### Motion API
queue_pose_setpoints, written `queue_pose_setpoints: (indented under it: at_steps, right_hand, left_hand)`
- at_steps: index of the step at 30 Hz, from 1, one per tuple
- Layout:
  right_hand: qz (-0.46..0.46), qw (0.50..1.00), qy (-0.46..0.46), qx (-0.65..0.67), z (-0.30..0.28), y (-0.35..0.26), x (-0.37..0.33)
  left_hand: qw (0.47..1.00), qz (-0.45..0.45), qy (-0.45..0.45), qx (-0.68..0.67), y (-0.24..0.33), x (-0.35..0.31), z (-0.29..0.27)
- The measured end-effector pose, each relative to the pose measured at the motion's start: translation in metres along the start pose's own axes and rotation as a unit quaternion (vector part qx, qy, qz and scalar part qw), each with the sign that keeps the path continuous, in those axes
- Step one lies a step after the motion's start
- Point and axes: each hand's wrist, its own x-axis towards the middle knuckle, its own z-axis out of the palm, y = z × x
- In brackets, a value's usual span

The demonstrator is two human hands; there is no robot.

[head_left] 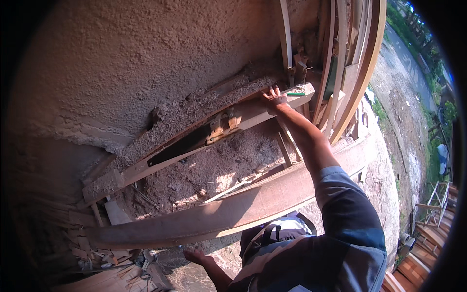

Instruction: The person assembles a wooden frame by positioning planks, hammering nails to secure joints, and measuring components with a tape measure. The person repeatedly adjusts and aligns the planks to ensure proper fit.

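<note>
My right hand point(275, 98) reaches across to a long wooden beam point(256, 115), its fingers apart and resting on the upper face near the beam's right end. Beside it, a green pencil point(296, 94) lies on that end among shavings. A handsaw point(182, 145) with a dark blade and a wooden handle point(224, 125) rests along the middle of the beam, touched by neither hand. Low in the view, my left hand point(195, 255) hangs below the broad near plank point(233, 214). Its fingers look loosely apart, with nothing visible in them.
Curly wood shavings point(219, 160) cover the ground between beam and plank, and pile along the rough wall point(160, 53). Long boards point(367, 68) stand upright at the right. Wood offcuts point(114, 258) lie at lower left; stacked timber point(416, 263) is at lower right.
</note>
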Motion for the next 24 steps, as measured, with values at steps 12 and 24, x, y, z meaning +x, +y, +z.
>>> queue_pose_setpoints:
  at_steps: [12,24]
  right_hand:
    - [-0.096,0.911,-0.006,0.401,-0.042,-0.056,-0.122]
    - [-0.398,0.799,-0.093,0.442,-0.069,-0.128,-0.341]
  left_hand:
    - [0.888,0.446,-0.1,0.042,0.123,-0.084,0.037]
    - [0.815,-0.007,-0.565,-0.129,0.129,-0.256,0.097]
